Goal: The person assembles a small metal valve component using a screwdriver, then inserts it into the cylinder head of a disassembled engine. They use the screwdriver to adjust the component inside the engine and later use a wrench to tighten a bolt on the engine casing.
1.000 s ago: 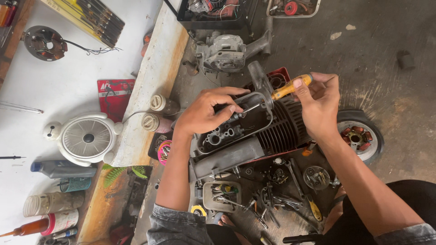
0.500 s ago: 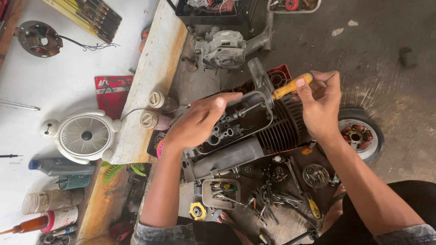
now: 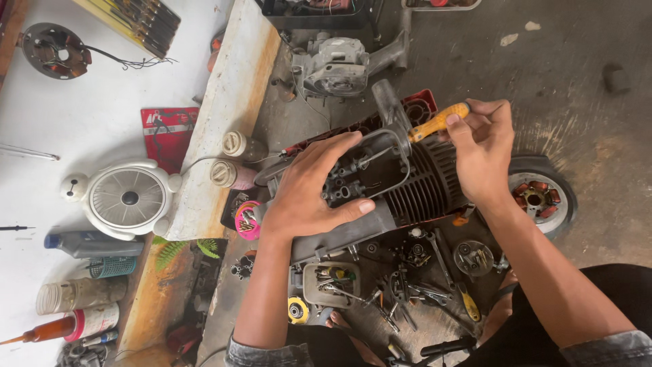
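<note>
On the engine block [image 3: 380,197], the left hand [image 3: 309,197] is laid spread; the orange-handled screwdriver [image 3: 435,122], pinched by the right hand [image 3: 482,153], is best kept square.

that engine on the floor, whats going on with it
A person sits over a small finned engine lying on the workshop floor. The left hand presses down on its open top to steady it, while the right hand holds an orange-handled screwdriver angled into the opening. Loose tools and small parts lie scattered in front of the engine, and a white fan sits off to the left.
</note>
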